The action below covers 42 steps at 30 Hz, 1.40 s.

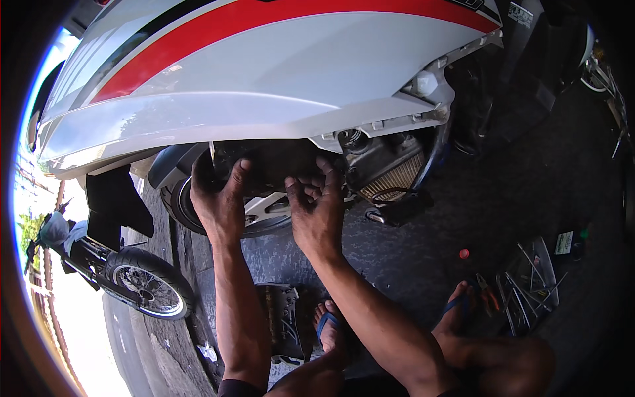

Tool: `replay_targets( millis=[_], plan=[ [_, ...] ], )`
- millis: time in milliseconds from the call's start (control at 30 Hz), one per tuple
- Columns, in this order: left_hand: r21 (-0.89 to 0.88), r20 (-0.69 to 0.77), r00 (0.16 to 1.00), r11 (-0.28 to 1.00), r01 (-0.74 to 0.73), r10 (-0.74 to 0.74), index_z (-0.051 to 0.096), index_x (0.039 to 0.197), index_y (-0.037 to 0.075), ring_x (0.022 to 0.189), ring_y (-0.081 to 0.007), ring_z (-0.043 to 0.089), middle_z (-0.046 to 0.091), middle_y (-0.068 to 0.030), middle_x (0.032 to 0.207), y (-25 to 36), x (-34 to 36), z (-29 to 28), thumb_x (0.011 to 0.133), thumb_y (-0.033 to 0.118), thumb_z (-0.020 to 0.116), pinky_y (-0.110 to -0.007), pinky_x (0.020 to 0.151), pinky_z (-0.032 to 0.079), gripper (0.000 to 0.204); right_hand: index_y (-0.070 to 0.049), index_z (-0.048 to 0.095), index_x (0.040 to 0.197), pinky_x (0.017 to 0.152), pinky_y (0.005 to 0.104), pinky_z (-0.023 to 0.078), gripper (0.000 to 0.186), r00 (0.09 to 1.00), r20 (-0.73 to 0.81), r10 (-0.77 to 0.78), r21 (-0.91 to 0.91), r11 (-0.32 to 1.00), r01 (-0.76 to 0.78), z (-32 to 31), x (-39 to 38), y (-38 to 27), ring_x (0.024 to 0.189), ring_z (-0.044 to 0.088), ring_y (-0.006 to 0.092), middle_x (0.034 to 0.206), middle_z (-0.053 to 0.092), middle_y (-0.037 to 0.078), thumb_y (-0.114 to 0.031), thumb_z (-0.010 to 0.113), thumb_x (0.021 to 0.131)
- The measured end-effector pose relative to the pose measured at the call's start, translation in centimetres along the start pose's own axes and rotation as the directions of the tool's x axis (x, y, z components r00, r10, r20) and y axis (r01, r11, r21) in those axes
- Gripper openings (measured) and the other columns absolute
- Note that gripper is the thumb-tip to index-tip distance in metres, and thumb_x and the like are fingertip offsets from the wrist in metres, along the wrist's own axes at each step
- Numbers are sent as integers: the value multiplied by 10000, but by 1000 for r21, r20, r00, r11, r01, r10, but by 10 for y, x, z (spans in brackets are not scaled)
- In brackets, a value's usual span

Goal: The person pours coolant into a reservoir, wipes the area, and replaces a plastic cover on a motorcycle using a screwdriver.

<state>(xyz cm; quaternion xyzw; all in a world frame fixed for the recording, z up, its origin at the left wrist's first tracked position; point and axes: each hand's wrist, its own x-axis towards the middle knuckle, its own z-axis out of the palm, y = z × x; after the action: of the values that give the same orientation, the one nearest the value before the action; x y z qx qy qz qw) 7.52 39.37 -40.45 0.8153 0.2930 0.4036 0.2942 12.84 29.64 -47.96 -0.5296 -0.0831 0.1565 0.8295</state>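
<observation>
Under the white scooter body panel (284, 73) with its red stripe is a dark black cover (278, 162), in deep shadow. My left hand (221, 198) grips the left end of this cover, its thumb up on the near face and its other fingers partly hidden. At the right end is my right hand (317, 205), fingers curled in against the cover's lower edge. Both hands are closed on it. Below and behind them shows the rear wheel (185, 205) with a silver swingarm part (268, 206). A finned radiator (397, 178) sits just right of my right hand.
An open tray of tools (536, 284) lies at the lower right, with pliers (488, 294) beside it. A red cap (464, 253) is on the dark floor. Between my feet and arms rests a dark removed part (284, 321). Another motorcycle (126, 278) stands at left.
</observation>
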Motion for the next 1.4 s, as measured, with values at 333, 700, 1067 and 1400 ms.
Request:
replay_targets(
  millis=[333,700,1067,1400],
  plan=[
    [-153,-2,997,986,-71,71,537,1324,-83,1087,-227,632,662,-175,1207,-4,-6,3,860,238,815,-350,963,492,629,35,379,1396,854,299,518,567,999,-22,-43,-19,999,42,0,1,4,974,602,152,1082,604,117,-58,699,937],
    [-165,-84,984,972,-167,154,535,1251,-71,1126,-226,591,625,-152,1199,-10,-21,11,854,189,825,-362,1018,442,555,40,365,1404,836,280,522,573,996,-17,-91,5,996,91,-7,4,17,969,612,142,1097,613,121,-42,686,936],
    [26,-32,998,999,-47,48,604,1193,-62,960,-219,646,685,-160,1088,4,-11,6,885,298,785,-356,870,509,508,46,443,1349,824,304,524,501,985,-91,-145,-16,989,144,-2,14,18,968,601,154,1119,605,134,-92,698,941],
    [271,19,1000,963,-10,5,634,1200,-96,974,-346,669,656,-230,1063,-16,5,4,784,469,836,-444,866,519,730,42,454,1320,767,313,531,465,981,-195,-18,-30,999,12,4,16,20,898,607,150,1033,619,124,-77,691,938]
  ],
)
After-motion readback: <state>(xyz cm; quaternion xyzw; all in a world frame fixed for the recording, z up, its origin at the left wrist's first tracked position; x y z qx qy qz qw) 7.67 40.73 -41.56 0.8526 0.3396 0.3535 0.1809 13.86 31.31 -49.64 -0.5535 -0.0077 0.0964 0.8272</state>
